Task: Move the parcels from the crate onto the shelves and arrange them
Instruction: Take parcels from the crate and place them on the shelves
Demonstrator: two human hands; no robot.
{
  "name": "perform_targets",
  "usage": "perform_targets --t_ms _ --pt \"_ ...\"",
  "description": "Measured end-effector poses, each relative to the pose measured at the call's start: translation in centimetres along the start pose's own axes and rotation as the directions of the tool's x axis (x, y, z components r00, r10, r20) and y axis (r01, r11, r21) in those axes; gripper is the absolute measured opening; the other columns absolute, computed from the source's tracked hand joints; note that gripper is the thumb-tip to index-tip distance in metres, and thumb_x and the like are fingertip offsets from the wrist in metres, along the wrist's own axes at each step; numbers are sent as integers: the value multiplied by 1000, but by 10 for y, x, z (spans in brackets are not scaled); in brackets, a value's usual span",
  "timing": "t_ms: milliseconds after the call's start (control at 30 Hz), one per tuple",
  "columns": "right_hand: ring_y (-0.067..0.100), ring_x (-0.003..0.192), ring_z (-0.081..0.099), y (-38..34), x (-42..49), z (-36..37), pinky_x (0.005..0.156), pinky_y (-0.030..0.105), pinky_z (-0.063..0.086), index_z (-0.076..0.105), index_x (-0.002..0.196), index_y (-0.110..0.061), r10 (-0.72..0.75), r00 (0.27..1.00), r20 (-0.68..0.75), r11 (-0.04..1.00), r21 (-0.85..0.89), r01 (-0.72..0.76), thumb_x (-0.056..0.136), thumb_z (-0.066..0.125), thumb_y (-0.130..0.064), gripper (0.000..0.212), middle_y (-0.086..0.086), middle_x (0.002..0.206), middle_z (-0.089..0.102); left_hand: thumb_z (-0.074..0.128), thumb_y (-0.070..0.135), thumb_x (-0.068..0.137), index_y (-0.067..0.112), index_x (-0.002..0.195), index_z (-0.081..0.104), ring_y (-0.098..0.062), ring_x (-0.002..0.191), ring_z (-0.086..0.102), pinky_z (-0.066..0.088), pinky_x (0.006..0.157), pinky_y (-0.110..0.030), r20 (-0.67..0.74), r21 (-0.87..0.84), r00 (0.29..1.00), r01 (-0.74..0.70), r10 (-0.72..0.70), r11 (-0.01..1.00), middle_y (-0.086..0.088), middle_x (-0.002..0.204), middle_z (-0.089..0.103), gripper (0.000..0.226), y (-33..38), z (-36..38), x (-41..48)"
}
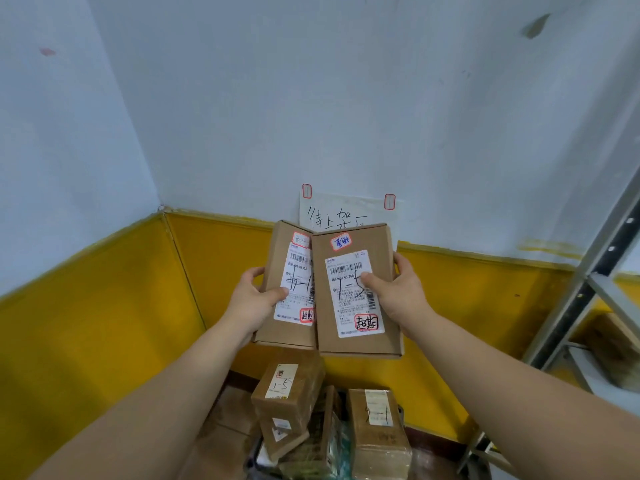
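Two bare hands hold a pair of flat cardboard parcels up side by side, directly in front of a handwritten paper sign (349, 211) stuck to the pale wall. The left hand (254, 299) grips the left parcel (277, 258) by its outer edge, thumb pressed on the white shipping label. The right hand (403, 292) grips the right parcel (346, 306) the same way, thumb laid across the label beside a handwritten "1-5". The right parcel's inner edge overlaps the left one and covers part of its label. Together they hide the lower part of the sign. Each parcel carries a red-bordered sticker near its top and another at the foot of its label.

Straight below the sign, under the raised pair, more parcels lie heaped. A tape-wrapped box (289, 393), also marked "1-5", sits on top, and a second taped box (377, 431) stands below the sign's right corner. What holds the heap is mostly hidden.

To the right of the sign, a grey metal shelf unit (588, 289) rises along the wall, with a blurred brown parcel (613, 341) on a lower level. A yellow band (104, 323) runs along the wall below the sign.
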State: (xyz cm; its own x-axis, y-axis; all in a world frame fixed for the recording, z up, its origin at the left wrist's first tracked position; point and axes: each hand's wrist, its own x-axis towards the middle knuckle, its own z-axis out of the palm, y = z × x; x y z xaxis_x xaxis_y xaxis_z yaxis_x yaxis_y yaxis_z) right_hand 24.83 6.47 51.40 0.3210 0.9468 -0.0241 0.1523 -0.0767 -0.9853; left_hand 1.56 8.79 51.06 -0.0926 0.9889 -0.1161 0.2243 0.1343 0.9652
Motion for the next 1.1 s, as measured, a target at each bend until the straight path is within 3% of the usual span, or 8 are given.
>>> perform_targets --t_ms 200,333,500,600,733,900,1000,1100 --pt "23 89 71 2 7 -10 63 34 59 29 152 -24 40 998 -45 992 120 -34 91 71 -15 75 8 124 65 66 10 90 28 144 32 -25 86 71 60 67 -38 -78 -51 996 -53 49 997 -11 109 69 66 -1 -11 2" --pt "19 76 70 -2 7 -17 53 30 57 24 154 -27 49 994 -96 985 172 -32 91 70 -10 80 3 104 66 66 12 91 26 143 36 -21 84 70 58 62 -33 -131 -51 988 -93 86 994 -4 99 67 62 4 -15 1" --pt "22 74 72 -13 7 -33 49 32 57 28 153 -29 82 990 -112 966 253 -52 92 67 -4 77 9 104 68 65 15 92 23 142 39 -22 88 70 58 63 -35 -152 -99 984 -106 91 989 -6 109 68 57 15 -16 0" --pt "24 73 74 -21 6 -48 55 37 60 34 150 -31 76 993 -94 960 276 -48 91 65 -3 72 10 108 69 63 18 94 19 136 43 -19 85 69 55 60 -32 -143 -119 984 -123 106 985 -7 110 68 47 25 -12 -1" --pt "23 77 75 -26 3 -70 66 42 61 43 145 -27 25 998 -59 949 315 -5 95 62 -6 58 4 105 71 60 26 96 22 131 45 -20 84 70 54 60 -34 -82 -163 990 -124 112 979 -4 105 70 38 40 -3 -5" --pt "18 87 74 -20 -3 -91 70 39 61 37 146 -31 -46 995 -90 972 227 65 101 54 -14 51 -2 112 69 56 31 96 27 132 45 -20 89 69 53 62 -34 10 -215 986 -163 169 963 -4 109 70 38 47 18 -11" --pt "16 86 74 -9 -12 -104 68 36 61 33 149 -32 -61 991 -115 978 194 83 100 57 -16 57 0 120 67 55 33 96 27 138 44 -24 95 69 56 72 -43 47 -200 984 -161 174 966 -5 112 69 43 42 32 -11" --pt "14 80 75 1 -30 -114 59 30 60 27 151 -34 -29 989 -146 978 201 58 95 65 -12 71 -4 109 67 56 27 97 27 138 45 -23 98 69 58 77 -45 148 -147 973 -157 179 977 -2 114 69 43 36 44 -10"
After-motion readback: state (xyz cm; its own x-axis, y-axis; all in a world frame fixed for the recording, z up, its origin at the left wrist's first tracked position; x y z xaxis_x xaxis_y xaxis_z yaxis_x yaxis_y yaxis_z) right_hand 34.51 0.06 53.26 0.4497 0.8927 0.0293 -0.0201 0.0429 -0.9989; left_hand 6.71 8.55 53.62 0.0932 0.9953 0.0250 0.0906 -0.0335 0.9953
